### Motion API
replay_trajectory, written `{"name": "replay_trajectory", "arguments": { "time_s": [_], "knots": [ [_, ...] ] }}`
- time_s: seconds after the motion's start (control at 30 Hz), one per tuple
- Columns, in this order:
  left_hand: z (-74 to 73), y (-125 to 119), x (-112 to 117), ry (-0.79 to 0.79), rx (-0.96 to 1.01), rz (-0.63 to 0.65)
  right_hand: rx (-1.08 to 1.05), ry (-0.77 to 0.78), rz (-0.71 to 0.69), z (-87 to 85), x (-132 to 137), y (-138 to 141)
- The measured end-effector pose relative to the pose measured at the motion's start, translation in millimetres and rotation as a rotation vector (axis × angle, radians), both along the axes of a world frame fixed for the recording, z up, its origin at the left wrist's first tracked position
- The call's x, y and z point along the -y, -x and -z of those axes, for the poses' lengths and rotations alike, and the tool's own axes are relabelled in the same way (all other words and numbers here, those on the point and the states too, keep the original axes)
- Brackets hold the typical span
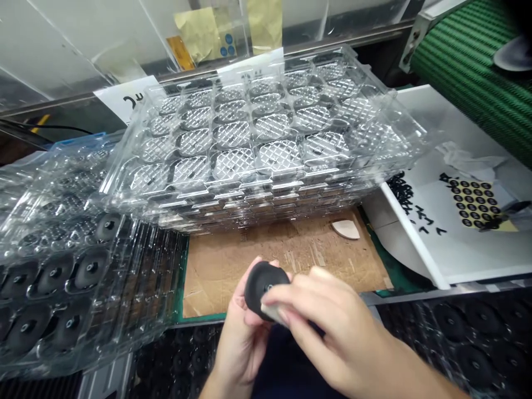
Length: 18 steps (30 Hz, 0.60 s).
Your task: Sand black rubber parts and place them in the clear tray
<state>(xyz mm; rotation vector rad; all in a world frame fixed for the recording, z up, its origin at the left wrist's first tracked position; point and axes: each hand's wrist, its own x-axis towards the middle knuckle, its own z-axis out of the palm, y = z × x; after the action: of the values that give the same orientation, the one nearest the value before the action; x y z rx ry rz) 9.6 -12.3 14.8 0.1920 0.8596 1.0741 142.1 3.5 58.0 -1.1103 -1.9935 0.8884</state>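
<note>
My left hand (pixel 241 339) is closed around a black round disc (pixel 260 281) with a small raised hub near its middle, tilted up towards me. Between the thumb and fingers of my right hand (pixel 332 324) is a small pale pad (pixel 275 313), which lies against the lower face of the disc. Part of the disc is hidden behind my right fingers. Under and beyond both hands lies a worn cardboard sheet (pixel 224 260). A fan-shaped pale piece (pixel 346 229) rests on its far right part.
Stacked clear plastic trays (pixel 274 158) stand behind the cardboard. Other trays with black discs (pixel 56 271) lean at left. On the right, a white bin (pixel 449 260) holds small black parts and a yellow sticker sheet (pixel 476 205); a green conveyor belt (pixel 469 55) runs beyond.
</note>
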Motion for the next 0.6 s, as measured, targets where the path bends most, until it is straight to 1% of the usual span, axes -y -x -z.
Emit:
{"name": "replay_trajectory", "arguments": {
  "time_s": [0.07,0.1,0.13,0.17,0.23,0.27,0.3,0.33,0.4,0.43,0.47,0.5,0.53,0.57,0.6],
  "knots": [
    [-1.0,-0.8,0.9,0.013,0.032,0.030,-0.010,-0.106,0.101,3.3,-3.1,2.8],
    [-1.6,-0.7,1.1,0.018,0.049,0.047,-0.023,-0.145,0.118,3.6,-3.9,2.3],
    [-2.3,-0.1,1.1,0.024,0.061,0.063,-0.036,-0.154,0.094,2.9,-3.7,0.1],
    [-2.8,1.0,0.8,0.033,0.064,0.078,-0.038,-0.129,0.035,1.4,-2.8,-3.9],
    [-3.2,3.4,-0.6,0.046,0.073,0.111,0.007,-0.013,-0.088,-2.4,0.8,-15.3],
    [-2.9,4.3,-1.4,0.048,0.083,0.125,0.047,0.038,-0.098,-4.1,2.6,-21.2],
    [-2.2,4.7,-2.1,0.043,0.099,0.133,0.097,0.067,-0.066,-5.3,3.6,-26.3],
    [-1.2,4.7,-2.6,0.038,0.113,0.135,0.148,0.061,-0.016,-6.0,3.5,-30.0],
    [1.2,3.7,-2.4,0.033,0.118,0.134,0.222,-0.045,0.079,-5.6,-1.2,-33.1],
    [2.3,3.1,-1.8,0.042,0.109,0.143,0.223,-0.125,0.073,-4.7,-5.7,-33.1],
    [3.1,2.6,-1.0,0.046,0.104,0.157,0.189,-0.197,0.017,-3.4,-11.2,-32.7],
    [3.5,2.2,-0.2,0.045,0.101,0.171,0.139,-0.237,-0.077,-2.0,-16.9,-32.3],
    [3.5,1.9,0.3,0.035,0.102,0.188,0.090,-0.234,-0.177,-0.7,-22.2,-32.0],
    [3.0,1.6,0.4,0.019,0.108,0.207,0.060,-0.190,-0.246,0.3,-26.3,-31.7],
    [2.1,1.2,0.1,-0.003,0.116,0.228,0.061,-0.130,-0.265,0.8,-28.7,-31.1]
  ]
}}
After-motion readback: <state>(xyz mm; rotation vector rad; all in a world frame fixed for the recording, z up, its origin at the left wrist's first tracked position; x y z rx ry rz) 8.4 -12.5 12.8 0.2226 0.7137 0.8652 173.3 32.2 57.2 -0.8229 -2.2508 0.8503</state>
